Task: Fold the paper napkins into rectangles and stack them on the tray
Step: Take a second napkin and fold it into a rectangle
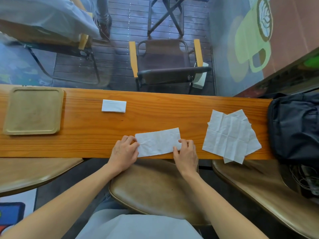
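Note:
A white paper napkin folded in half (158,142) lies near the front edge of the wooden counter (86,128). My left hand (125,151) pinches its left end and my right hand (186,151) pinches its right end. A smaller napkin folded into a rectangle (114,106) lies farther back on the counter. At the right, a loose pile of unfolded napkins (229,135) hangs slightly over the front edge. A tan square tray (33,110) with nothing on it sits at the far left.
A black backpack (295,128) rests on the counter's right end, touching the napkin pile's side. Brown stool seats (155,190) stand below the front edge. Beyond the counter are a folding chair (167,62) and a dark plank floor.

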